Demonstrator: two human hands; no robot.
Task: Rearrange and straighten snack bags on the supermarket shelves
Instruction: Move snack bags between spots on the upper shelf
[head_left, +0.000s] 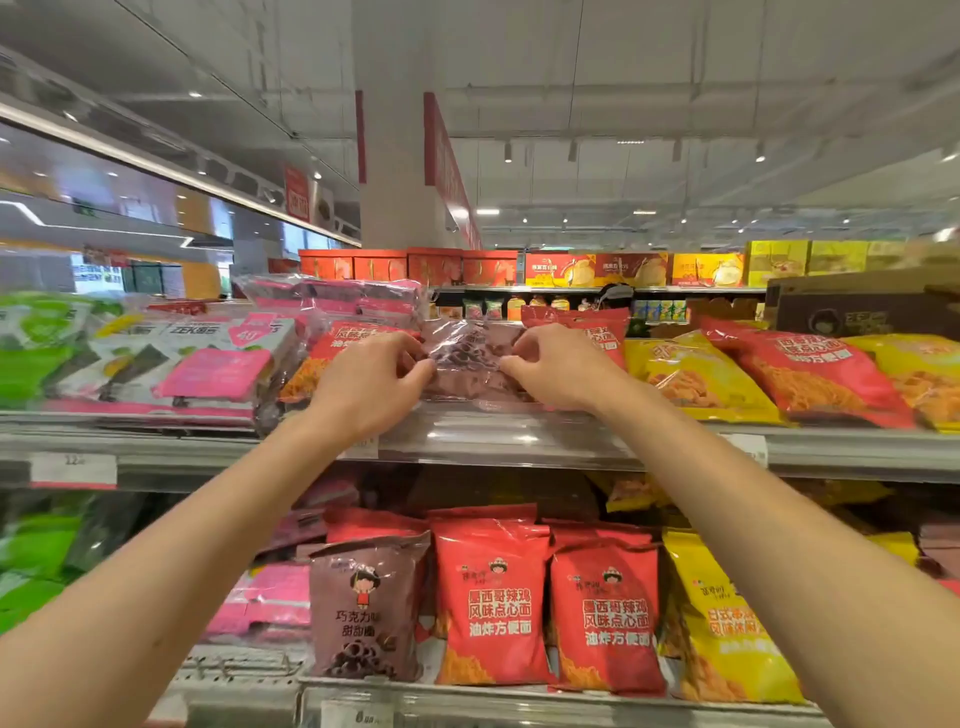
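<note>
Brown snack bag (470, 358) lies flat — long axis seemingly front-to-back — pinched by left hand (371, 382) and right hand (558, 366).

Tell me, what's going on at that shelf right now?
Left hand and right hand both gripping brown snack bag on top shelf. Red bags close on both sides.

We see the top shelf (519, 441) bearing flat-lying red bags (810, 374), yellow bags (691, 374), a brown bag (470, 358) and pink packs (213, 371); the lower shelf (467, 699) carries upright bags (491, 597).
</note>
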